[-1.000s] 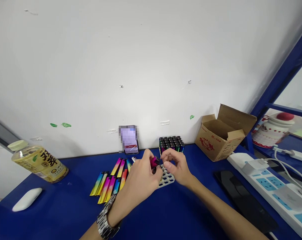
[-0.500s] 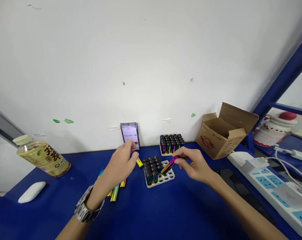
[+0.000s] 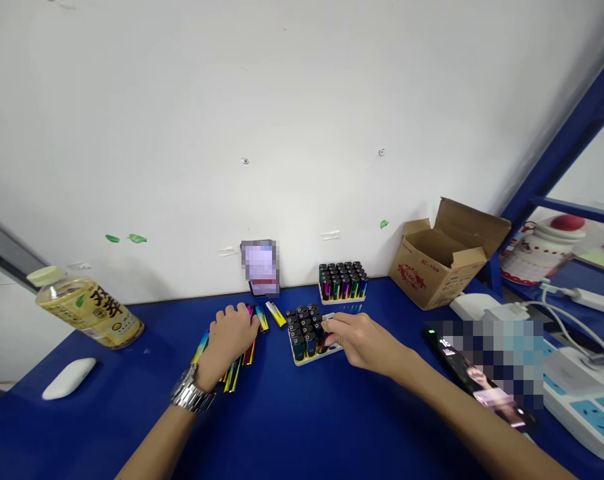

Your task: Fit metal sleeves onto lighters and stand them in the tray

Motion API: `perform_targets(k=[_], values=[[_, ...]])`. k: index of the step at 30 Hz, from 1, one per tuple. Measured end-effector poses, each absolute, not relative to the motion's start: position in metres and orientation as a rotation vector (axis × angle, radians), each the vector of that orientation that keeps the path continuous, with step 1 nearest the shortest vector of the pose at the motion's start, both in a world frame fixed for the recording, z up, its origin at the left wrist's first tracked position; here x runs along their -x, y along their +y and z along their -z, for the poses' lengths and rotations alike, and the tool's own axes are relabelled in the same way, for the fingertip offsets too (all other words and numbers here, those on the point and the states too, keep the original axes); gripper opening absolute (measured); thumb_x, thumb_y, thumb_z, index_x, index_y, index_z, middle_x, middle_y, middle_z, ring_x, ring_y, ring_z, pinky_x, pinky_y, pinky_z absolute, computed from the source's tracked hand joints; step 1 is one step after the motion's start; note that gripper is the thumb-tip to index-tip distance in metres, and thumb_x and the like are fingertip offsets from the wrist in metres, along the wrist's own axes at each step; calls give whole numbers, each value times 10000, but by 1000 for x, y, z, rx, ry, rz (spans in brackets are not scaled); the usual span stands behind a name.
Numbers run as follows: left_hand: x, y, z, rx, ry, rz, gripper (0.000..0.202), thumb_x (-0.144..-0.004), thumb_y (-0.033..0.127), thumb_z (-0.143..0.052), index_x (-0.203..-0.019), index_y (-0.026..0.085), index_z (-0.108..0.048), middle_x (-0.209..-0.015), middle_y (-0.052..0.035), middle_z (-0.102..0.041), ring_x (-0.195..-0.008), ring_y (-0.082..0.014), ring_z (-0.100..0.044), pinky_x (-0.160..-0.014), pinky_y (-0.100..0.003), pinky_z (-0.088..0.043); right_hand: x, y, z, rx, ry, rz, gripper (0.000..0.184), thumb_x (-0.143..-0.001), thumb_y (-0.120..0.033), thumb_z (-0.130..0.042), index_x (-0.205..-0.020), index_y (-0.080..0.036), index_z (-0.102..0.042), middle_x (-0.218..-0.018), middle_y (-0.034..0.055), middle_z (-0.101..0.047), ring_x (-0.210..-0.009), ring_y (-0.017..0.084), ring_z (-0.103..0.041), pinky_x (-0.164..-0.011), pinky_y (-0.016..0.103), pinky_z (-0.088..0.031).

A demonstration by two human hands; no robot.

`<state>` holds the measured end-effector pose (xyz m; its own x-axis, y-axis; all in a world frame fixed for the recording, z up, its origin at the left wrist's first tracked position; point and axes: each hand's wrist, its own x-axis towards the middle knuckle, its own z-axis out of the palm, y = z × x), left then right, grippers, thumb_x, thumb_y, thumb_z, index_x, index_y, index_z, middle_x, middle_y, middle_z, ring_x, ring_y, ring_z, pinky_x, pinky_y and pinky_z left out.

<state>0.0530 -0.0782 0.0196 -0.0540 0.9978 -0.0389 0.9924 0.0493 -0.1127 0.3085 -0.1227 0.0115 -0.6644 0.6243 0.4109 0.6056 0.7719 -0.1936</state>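
My left hand (image 3: pixel 228 340), with a metal watch at its wrist, rests with curled fingers over a pile of shiny, colourful batteries (image 3: pixel 232 378) lying on the blue table. Its fingertips are hidden, so what they grip does not show. My right hand (image 3: pixel 353 338) pinches a battery (image 3: pixel 326 343), mostly covered by the fingers, at the near holder. Upright batteries with black tops (image 3: pixel 302 325) fill the left part of this white holder (image 3: pixel 312 359). One loose yellow-and-silver battery (image 3: pixel 275 314) lies between the pile and the holder.
A second holder (image 3: pixel 343 300) full of batteries stands behind, by the wall. A phone (image 3: pixel 260 268) leans on the wall. To the right are an open cardboard box (image 3: pixel 422 267), another phone (image 3: pixel 475 380) and a power strip (image 3: pixel 592 413). A bottle (image 3: pixel 89 310) and white mouse (image 3: pixel 69 379) are left.
My left hand has moved down and left onto the battery pile. My right hand has lowered the magenta-and-gold battery to the near holder. The right phone's screen has lit up.
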Motion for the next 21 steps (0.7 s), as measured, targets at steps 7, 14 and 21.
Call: perform_targets(k=[7,14,21], values=[[-50,-71,-13,2157,-2223,-189,344,-886,268,-361,-1023,42,-581,-1016,-240,-648,-981,-359,-626,-788,-428,-477,-303,-132,-20,1087,-2680,43,389,-789,72,-412,-1079,-139,-563,-941,100,-636,-716,167,-620,-555,248,-428],[-46,-63,-14,2203,-2219,-186,315,-856,256,-385,-912,83,-642,-936,-209,-692,-907,-327,-665,-734,-357,-472,-289,-133,-36,1164,-2801,26,489,-774,63,-442,-1223,-118,-513,-979,119,-640,-836,214,-638,-616,279,-465],[-45,-63,-22,2189,-2234,-145,316,-845,290,-390,-857,105,-647,-890,-195,-698,-865,-320,-672,-662,-319,-449,-296,-131,-27,1207,-2743,12,485,-825,14,-486,-1282,-148,-497,-967,108,-667,-775,189,-654,-605,249,-447]])
